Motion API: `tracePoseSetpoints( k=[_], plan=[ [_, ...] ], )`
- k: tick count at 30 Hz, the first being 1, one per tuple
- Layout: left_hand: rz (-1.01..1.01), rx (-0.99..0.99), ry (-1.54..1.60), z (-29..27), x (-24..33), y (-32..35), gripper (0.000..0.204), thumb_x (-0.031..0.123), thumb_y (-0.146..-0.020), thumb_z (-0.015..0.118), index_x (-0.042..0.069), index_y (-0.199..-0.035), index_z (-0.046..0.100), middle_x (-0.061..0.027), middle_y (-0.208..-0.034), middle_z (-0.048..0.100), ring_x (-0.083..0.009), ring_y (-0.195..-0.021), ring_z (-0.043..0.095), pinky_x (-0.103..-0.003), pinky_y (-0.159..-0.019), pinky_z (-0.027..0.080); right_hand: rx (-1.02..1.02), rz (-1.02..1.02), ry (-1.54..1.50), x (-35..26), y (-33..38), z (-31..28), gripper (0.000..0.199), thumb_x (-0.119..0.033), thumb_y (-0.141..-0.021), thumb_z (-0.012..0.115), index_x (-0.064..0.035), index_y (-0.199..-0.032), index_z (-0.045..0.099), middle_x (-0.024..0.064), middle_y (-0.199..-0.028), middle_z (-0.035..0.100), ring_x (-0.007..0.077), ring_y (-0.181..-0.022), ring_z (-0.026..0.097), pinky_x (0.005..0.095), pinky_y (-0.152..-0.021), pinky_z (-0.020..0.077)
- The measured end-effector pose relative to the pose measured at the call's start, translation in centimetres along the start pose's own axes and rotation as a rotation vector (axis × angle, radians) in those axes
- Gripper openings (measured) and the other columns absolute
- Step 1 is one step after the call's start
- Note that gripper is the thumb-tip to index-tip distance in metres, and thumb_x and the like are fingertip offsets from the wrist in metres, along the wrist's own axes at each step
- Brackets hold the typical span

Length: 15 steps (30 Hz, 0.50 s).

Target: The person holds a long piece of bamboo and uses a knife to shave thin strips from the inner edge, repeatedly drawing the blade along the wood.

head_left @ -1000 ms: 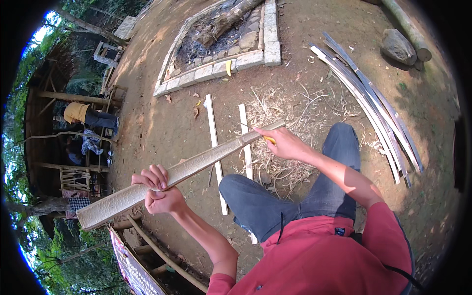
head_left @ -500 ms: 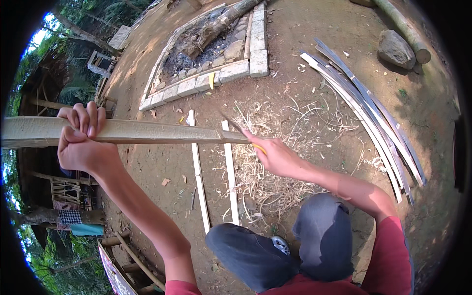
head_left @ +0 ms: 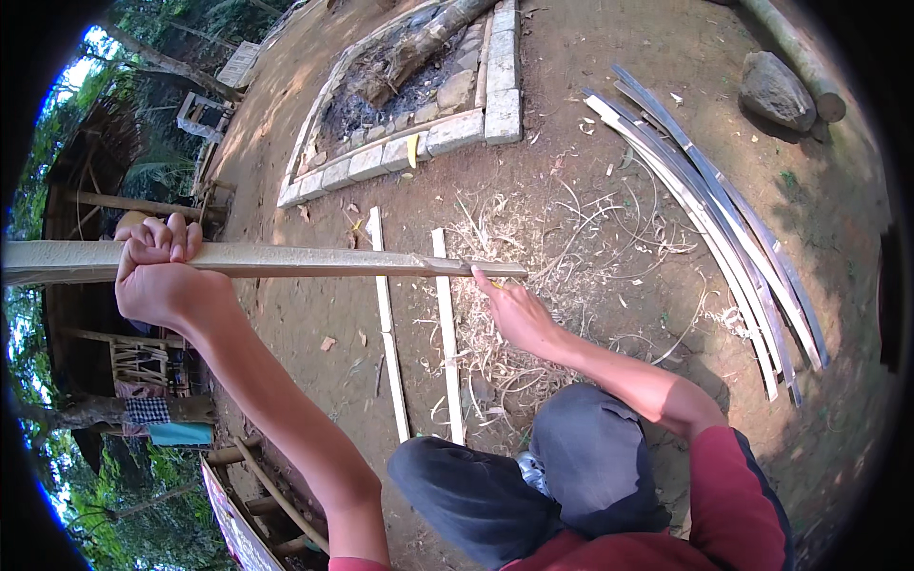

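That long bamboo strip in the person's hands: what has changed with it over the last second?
The bamboo strip swung from a slant, low on the left, up to nearly level, as the left hand lifted its thick end. The right hand stayed at the thin end. Both hands kept their grip; nothing was let go. The two slats on the ground, the shavings and the pile of strips lie unchanged.
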<state>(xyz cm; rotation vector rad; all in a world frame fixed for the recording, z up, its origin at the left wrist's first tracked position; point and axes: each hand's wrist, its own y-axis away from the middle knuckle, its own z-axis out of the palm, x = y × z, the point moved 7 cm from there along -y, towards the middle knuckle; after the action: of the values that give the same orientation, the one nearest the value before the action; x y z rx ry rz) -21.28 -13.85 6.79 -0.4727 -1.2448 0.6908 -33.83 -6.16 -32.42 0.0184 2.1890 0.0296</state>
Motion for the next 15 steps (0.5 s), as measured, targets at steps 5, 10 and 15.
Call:
tracePoseSetpoints(
  k=[5, 10, 15],
  plan=[
    [0.029, -0.036, -0.01, -0.2, 0.0, 0.5, 0.017, -0.01, -0.067, 0.038, 0.005, -0.075, 0.04, -0.0022, -0.062, 0.033, -0.0107, -0.05, 0.031, -0.024, -0.045, 0.023, 0.236, -0.209, -0.081, -3.2, 2.1, -1.9, 0.066, 0.016, -0.081, 0.036, 0.0014, -0.146, 0.033, 0.0135, -0.064, 0.055, 0.0218, -0.054, 0.057, 0.0324, -0.042, 0.0531],
    [0.018, 0.036, -0.02, -1.2, 0.2, 0.8, 0.021, -0.015, -0.068, 0.036, 0.004, -0.078, 0.041, -0.003, -0.064, 0.036, -0.0119, -0.052, 0.033, -0.024, -0.045, 0.024, 0.113, -0.142, -0.097, -1.8, -0.2, -2.5, 0.068, 0.015, -0.079, 0.04, 0.003, -0.146, 0.034, 0.0185, -0.068, 0.056, 0.0246, -0.055, 0.058, 0.0344, -0.043, 0.0497],
    [0.039, 0.039, -0.002, -2.0, 0.3, 1.1, 0.021, -0.015, -0.068, 0.036, 0.004, -0.074, 0.04, -0.0023, -0.066, 0.035, -0.0125, -0.055, 0.035, -0.024, -0.046, 0.022, 0.335, -0.273, -0.039, -5.4, 1.8, -2.5, 0.062, 0.007, -0.084, 0.046, -0.0024, -0.145, 0.04, 0.0162, -0.062, 0.058, 0.0225, -0.051, 0.055, 0.0395, -0.053, 0.0494]
  ],
)
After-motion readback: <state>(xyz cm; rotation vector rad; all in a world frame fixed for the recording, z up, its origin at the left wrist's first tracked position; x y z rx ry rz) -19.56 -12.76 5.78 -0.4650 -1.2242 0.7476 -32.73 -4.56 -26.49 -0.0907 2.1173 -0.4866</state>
